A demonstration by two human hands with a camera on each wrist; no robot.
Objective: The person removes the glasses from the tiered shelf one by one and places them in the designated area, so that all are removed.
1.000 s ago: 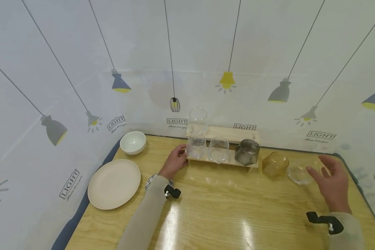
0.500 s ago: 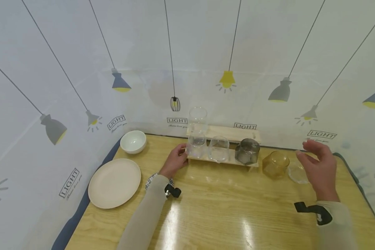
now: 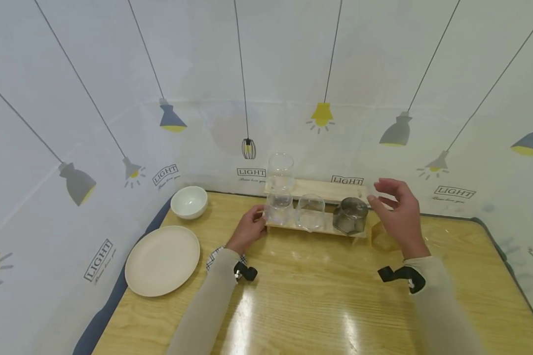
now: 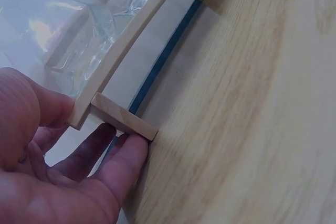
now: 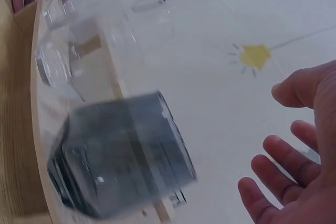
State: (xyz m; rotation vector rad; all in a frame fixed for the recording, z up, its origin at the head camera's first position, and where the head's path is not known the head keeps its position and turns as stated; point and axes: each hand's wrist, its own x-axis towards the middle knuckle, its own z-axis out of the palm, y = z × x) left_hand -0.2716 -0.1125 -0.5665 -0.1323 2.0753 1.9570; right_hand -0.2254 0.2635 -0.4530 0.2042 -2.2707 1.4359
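Observation:
My left hand (image 3: 247, 230) grips the left end of a two-tier wooden rack (image 3: 328, 190), thumb at the board's end and fingers against its leg (image 4: 123, 116). On the lower tier stand two clear glasses, one at the left (image 3: 279, 211) and one mid-shelf (image 3: 311, 215), and a smoky grey glass (image 3: 351, 217) at the right. Another clear glass (image 3: 281, 170) sits on the upper tier's left end. My right hand (image 3: 399, 214) hovers by the rack's right end with fingers spread, holding nothing. Behind it, an amber glass (image 3: 380, 237) is partly hidden.
A pale oval plate (image 3: 162, 261) and a white bowl (image 3: 189, 202) stand on the wooden table (image 3: 311, 296) at the left. A checked cloth (image 3: 213, 257) lies partly under the left forearm. A clear glass (image 3: 432, 237) is faint behind the right hand. A printed wall sheet (image 3: 284, 128) closes the back.
My right hand has moved left, from over the clear glass at the far right, past the amber glass to the rack's right end. The left hand keeps its grip on the rack.

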